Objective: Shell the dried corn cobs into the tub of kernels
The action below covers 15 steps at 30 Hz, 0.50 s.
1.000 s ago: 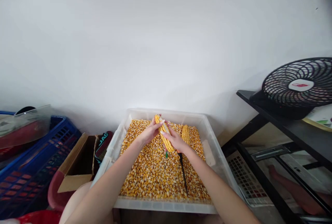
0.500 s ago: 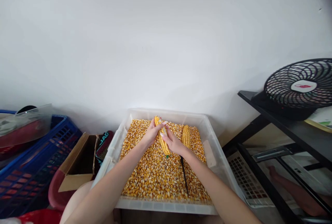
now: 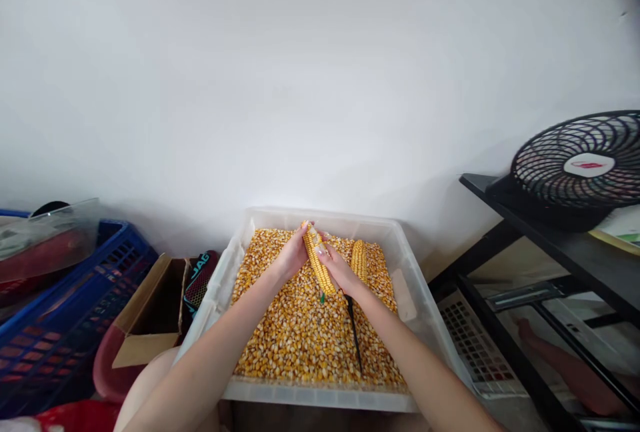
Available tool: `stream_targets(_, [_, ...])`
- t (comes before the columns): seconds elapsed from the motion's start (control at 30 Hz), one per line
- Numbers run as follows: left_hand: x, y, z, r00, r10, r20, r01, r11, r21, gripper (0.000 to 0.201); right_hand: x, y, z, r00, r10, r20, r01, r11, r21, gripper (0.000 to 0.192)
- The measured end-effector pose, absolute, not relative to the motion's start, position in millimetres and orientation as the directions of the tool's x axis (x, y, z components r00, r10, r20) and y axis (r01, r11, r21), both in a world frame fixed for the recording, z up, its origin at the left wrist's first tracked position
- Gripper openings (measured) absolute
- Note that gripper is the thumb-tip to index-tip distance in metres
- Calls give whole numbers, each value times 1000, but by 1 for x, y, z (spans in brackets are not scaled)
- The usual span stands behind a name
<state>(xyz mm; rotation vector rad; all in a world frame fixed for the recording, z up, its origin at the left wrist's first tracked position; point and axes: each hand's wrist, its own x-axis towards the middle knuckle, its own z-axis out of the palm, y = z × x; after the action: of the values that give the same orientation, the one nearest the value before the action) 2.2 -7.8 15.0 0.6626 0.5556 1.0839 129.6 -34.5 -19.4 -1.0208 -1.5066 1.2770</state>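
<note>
Both my hands are closed around one yellow corn cob, held slantwise over loose kernels. My left hand grips its far upper end. My right hand is wrapped on its right side, around the middle. Near the top of the cob a patch of kernels is gone and paler core shows. A second corn cob lies on the kernels just beyond my right hand. By my right wrist a thin black-shafted tool rests on the corn kernels; its handle end is hidden. A small green thing lies below the held cob.
A translucent plastic bin contains the kernels, against a white wall. On the left are an open cardboard box, a reddish tub and a blue basket. A black fan stands on a black shelf at the right.
The held cob has shifted slightly right and turned, so more of its intact rows and the bare patch show. My right thumb has moved down and right along it.
</note>
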Motion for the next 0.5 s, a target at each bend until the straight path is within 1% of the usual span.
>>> stream_targets(0.07, [4,-9,14,364,927,-89,-614,311,725,33,127,-37,-18,-233,964,129,74,150,-986,55])
stream_targets(0.2, [8,-12,10,323,942,-92,-615,283,736,32,123,-39,-17,-185,969,162,82,180,-980,57])
stream_targets(0.33, [10,-14,6,317,945,-78,-614,267,743,28,124,-38,-20,-161,973,165,123,186,-975,53])
stream_targets(0.5, [13,-16,4,301,949,-93,-603,265,752,25,127,-36,-25,-136,980,143,198,169,-966,56])
